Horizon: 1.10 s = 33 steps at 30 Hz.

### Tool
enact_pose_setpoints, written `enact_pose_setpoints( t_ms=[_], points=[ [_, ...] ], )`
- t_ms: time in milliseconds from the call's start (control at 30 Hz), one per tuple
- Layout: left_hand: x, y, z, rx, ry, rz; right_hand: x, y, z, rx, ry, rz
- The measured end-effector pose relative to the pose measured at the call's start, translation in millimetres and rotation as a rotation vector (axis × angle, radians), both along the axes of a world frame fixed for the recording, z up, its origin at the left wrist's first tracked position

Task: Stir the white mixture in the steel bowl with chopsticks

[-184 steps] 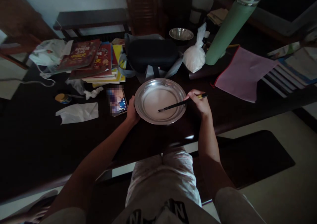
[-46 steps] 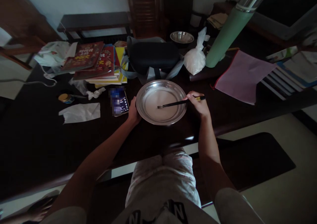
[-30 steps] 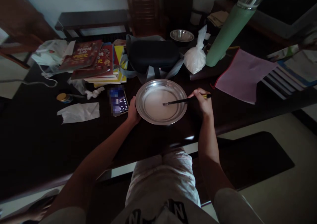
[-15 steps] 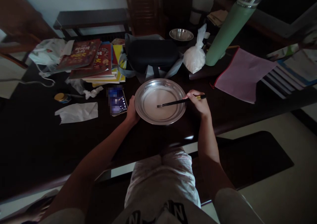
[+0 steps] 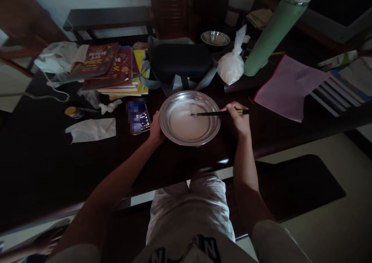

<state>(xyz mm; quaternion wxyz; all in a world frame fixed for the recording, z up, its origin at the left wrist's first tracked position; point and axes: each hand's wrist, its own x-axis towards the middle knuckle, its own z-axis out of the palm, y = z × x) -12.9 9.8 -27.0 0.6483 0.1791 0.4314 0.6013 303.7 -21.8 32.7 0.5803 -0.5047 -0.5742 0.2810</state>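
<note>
One dark table point(image 5: 43, 158), cluttered, dim room

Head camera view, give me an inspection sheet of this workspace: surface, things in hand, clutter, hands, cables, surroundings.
Surface: dark wooden table, dimly lit.
Things in hand: round steel plate holding pale liquid; dark chopsticks with tips in it.
Clutter: phone, crumpled tissue, small jar, stack of books, black case, tied white bag, green flask, pink folder, small steel bowl.
Hands: left hand grips the plate's rim; right hand holds the chopsticks.
Cables: white cord at the far left edge.
Surroundings: wooden bench by the wall, dark floor mat.
</note>
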Motion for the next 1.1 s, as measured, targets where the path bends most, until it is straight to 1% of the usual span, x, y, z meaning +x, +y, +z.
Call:
enact_pose_setpoints(
  t_ms=[33,67,100,233,267,300,400,433,467,533,567,633,700,800,833,867,933,1000,1033,1100],
  points=[
    [0,0,0.2,-0.009,0.019,0.002,1,-1,-0.2,0.008,0.034,-0.045],
    [0,0,0.9,-0.023,0.045,0.003,2,-1,-0.2,0.005,0.057,-0.060],
    [1,0,2.0,-0.038,0.070,0.003,2,-2,0.1,-0.008,0.061,-0.042],
    [4,-1,6.6,-0.050,0.104,0.003,-3,-1,1.8,-0.073,-0.050,0.174],
    [4,-1,7.1,-0.049,0.105,0.002,-3,-1,1.9,-0.062,-0.059,0.176],
    [4,-1,7.3,-0.048,0.107,-0.001,-3,0,2.0,-0.047,-0.055,0.147],
    [4,-1,7.2,-0.048,0.129,-0.010,0,-1,1.3,-0.001,0.037,-0.022],
    [4,-1,7.4,-0.046,0.141,-0.018,1,-1,1.1,0.002,0.072,-0.047],
    [4,-1,8.0,-0.041,0.154,-0.025,2,-2,1.0,-0.013,0.089,-0.034],
    [5,-1,10.0,-0.031,0.181,-0.023,1,-2,1.0,-0.051,0.050,0.059],
    [6,-2,11.5,-0.028,0.197,-0.006,0,-2,1.1,-0.064,0.007,0.116],
    [7,-3,15.2,-0.027,0.237,0.048,-2,-1,1.4,-0.060,-0.042,0.170],
    [7,-5,19.2,-0.005,0.298,0.091,-2,0,1.4,-0.040,-0.035,0.129],
    [6,-7,23.6,0.089,0.429,0.122,0,-1,1.1,-0.018,0.040,-0.006],
    [4,-7,24.4,0.119,0.479,0.136,1,-2,1.1,-0.020,0.057,-0.022],
    [3,-7,24.8,0.141,0.527,0.150,1,-2,1.2,-0.025,0.059,-0.012],
    [1,-6,24.7,0.162,0.593,0.168,0,-3,1.6,-0.038,0.028,0.059],
    [-1,-6,23.6,0.184,0.603,0.154,-2,-2,2.3,-0.044,-0.008,0.117],
    [-2,-6,22.8,0.200,0.593,0.137,-3,-3,2.7,-0.041,-0.014,0.120],
    [-2,-6,21.0,0.223,0.572,0.103,-2,-3,3.4,-0.030,0.004,0.074]
  ],
)
